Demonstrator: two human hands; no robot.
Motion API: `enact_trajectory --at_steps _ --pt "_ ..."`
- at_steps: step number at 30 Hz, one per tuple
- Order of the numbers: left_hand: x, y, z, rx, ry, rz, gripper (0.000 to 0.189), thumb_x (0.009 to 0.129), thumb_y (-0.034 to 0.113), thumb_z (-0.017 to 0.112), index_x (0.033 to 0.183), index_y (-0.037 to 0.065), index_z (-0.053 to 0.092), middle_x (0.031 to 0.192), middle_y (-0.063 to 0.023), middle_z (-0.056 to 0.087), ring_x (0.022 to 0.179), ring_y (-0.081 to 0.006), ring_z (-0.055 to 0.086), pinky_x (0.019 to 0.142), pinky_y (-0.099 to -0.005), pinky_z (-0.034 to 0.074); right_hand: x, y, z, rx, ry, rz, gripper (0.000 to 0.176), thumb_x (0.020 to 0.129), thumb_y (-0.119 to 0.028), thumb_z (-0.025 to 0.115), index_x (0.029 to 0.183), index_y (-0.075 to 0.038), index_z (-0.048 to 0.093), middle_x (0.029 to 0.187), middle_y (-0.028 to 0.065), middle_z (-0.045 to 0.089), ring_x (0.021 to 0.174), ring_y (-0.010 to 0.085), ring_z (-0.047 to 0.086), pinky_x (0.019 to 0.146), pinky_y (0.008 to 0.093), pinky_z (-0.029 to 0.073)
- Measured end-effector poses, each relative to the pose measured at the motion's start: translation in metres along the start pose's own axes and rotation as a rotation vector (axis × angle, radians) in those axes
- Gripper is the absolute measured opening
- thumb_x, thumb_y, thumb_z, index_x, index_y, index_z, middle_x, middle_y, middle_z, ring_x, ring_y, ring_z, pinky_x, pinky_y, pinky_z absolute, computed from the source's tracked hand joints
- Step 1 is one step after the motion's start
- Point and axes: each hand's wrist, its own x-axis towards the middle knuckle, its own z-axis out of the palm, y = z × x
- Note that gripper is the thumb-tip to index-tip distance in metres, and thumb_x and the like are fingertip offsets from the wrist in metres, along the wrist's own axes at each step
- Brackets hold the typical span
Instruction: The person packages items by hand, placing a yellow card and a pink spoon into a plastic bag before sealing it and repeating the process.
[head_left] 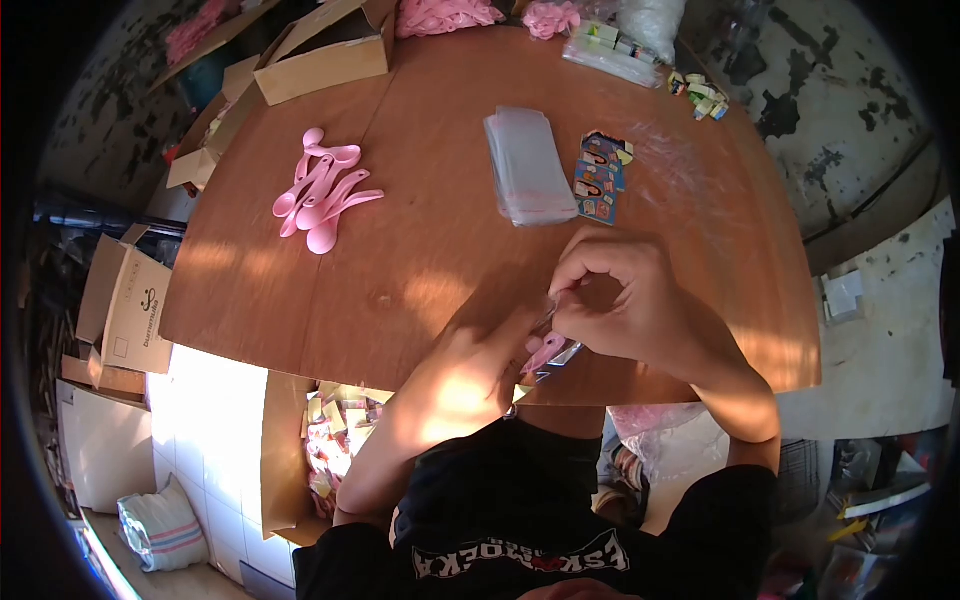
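My left hand (pixel 497 358) is closed around a small clear plastic bag with a pink spoon (pixel 545 352) in it, near the table's front edge. At the bag's upper end, my right hand (pixel 622 295) makes a pinch, thumb against forefinger; the bag's edge there is mostly hidden. Beyond my hands lies a stack of clear plastic bags (pixel 530 165). Just right of that stack are printed blue cards (pixel 598 180), overlapping in a short row. Several loose pink spoons (pixel 320 190) form a pile on the left of the table.
The brown wooden table (pixel 400 290) has a curved outline in this view. An open cardboard box (pixel 330 60) sits at its back left, with pink pieces (pixel 450 15) alongside. Small card bundles (pixel 705 97) lie back right. Below the front edge, a carton (pixel 285 455) holds packaged pieces.
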Motion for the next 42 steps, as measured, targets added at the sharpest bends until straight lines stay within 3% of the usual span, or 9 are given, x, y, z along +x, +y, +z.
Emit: enact_trajectory --at_steps 6,10,12,17,22,27,32,34,42 --pt "-0.006 0.0 0.001 -0.411 0.325 -0.118 0.038 0.1 0.014 0.043 0.134 -0.002 0.047 0.095 -0.0122 0.068 0.076 -0.0154 0.066 0.068 -0.0278 0.052 0.014 0.009 -0.059 0.483 0.243 -0.061 0.005 0.079 -0.004 0.06 0.083 -0.002 0.062 0.082 0.0042 0.058 0.074 0.0123 0.056 0.07 0.0268 0.045" --pt "0.001 0.001 -0.003 -0.604 0.417 -0.185 0.04 0.101 0.012 0.039 0.138 -0.004 0.04 0.118 -0.0123 0.059 0.101 -0.0154 0.058 0.088 -0.0264 0.045 0.031 0.066 -0.148 1.054 -0.044 -0.441 0.017 0.081 -0.011 0.06 0.096 -0.003 0.062 0.092 0.0075 0.062 0.081 0.0224 0.061 0.075 0.0353 0.049" --pt "0.002 0.005 -0.002 -0.672 0.359 -0.179 0.042 0.101 0.013 0.037 0.14 -0.005 0.036 0.13 -0.0145 0.052 0.111 -0.0172 0.053 0.096 -0.0289 0.041 0.03 0.15 -0.181 0.501 0.321 0.406 0.023 0.081 -0.014 0.06 0.101 -0.004 0.064 0.098 0.0104 0.064 0.093 0.0282 0.064 0.084 0.0423 0.05" --pt "0.007 0.004 -0.007 -0.486 0.401 -0.088 0.043 0.102 0.014 0.036 0.141 -0.004 0.035 0.129 -0.0152 0.054 0.105 -0.015 0.056 0.092 -0.0283 0.044 -0.013 0.208 -0.159 -0.899 0.762 0.228 0.023 0.083 -0.004 0.062 0.105 -0.002 0.067 0.105 0.0161 0.065 0.1 0.0283 0.064 0.089 0.0407 0.05" --pt "0.02 0.004 0.002 -0.671 0.295 -0.108 0.046 0.103 0.017 0.034 0.145 0.0 0.029 0.118 -0.0162 0.06 0.103 -0.0157 0.06 0.087 -0.0275 0.048 0.003 0.067 -0.064 0.107 0.189 0.162 0.026 0.087 -0.012 0.069 0.108 0.001 0.066 0.105 0.0091 0.067 0.098 0.0134 0.062 0.084 0.0288 0.05" --pt "0.033 0.007 0.008 -0.624 0.249 -0.044 0.049 0.104 0.018 0.035 0.148 0.001 0.022 0.122 -0.0186 0.058 0.109 -0.0202 0.058 0.091 -0.0308 0.048 0.002 0.002 -0.003 0.411 0.062 0.182 0.018 0.086 -0.009 0.069 0.1 0.002 0.067 0.097 0.0101 0.067 0.089 0.0119 0.063 0.075 0.0239 0.051" --pt "0.032 0.0 -0.005 -0.533 0.343 0.195 0.074 0.092 0.017 0.059 0.149 -0.001 0.015 0.137 -0.0217 0.045 0.126 -0.0291 0.046 0.107 -0.0387 0.035 0.021 -0.019 -0.014 0.128 0.248 -0.271 0.011 0.088 -0.004 0.065 0.097 0.003 0.067 0.099 0.0126 0.065 0.092 0.0164 0.063 0.082 0.0291 0.05" --pt "0.033 -0.003 -0.019 -0.429 0.369 0.207 0.083 0.084 0.014 0.069 0.148 -0.001 0.018 0.138 -0.0208 0.043 0.128 -0.0305 0.045 0.108 -0.0394 0.032 0.032 -0.02 -0.016 -0.144 0.297 -0.394 0.009 0.085 -0.004 0.067 0.09 0.002 0.069 0.09 0.0105 0.066 0.075 0.0131 0.065 0.059 0.0246 0.054" --pt "0.053 -0.016 -0.026 -0.281 0.238 0.093 0.064 0.08 0.001 0.072 0.135 -0.004 0.039 0.099 -0.0131 0.07 0.092 -0.015 0.066 0.083 -0.0265 0.049 0.038 0.004 0.001 0.189 0.223 -0.08 0.015 0.087 -0.011 0.068 0.096 0.002 0.069 0.095 0.0085 0.067 0.085 0.0128 0.065 0.076 0.025 0.051"
